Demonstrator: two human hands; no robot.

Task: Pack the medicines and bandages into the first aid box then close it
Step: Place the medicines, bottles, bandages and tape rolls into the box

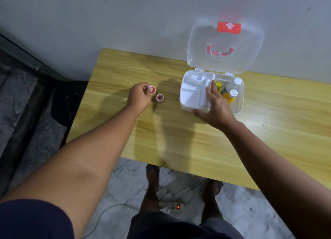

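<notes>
The first aid box (186, 105) stands open at the back right of the wooden table (179, 136), its clear lid (225, 47) upright against the wall. A white tray in the box holds a white packet (194, 80); two white-capped bottles (232, 90) lie in the right part. My right hand (215, 106) rests on the tray's front right, fingers spread, touching a white item (206, 81). My left hand (138, 96) pinches a small pink-and-white tape roll (152, 89) just above the table. A second pink roll (160, 97) lies beside it.
A grey wall runs behind the table. Left of the table lies a dark phone (72, 99) on a dark surface. Under the front edge are my sandalled feet and a power strip (172, 206) on the marble floor.
</notes>
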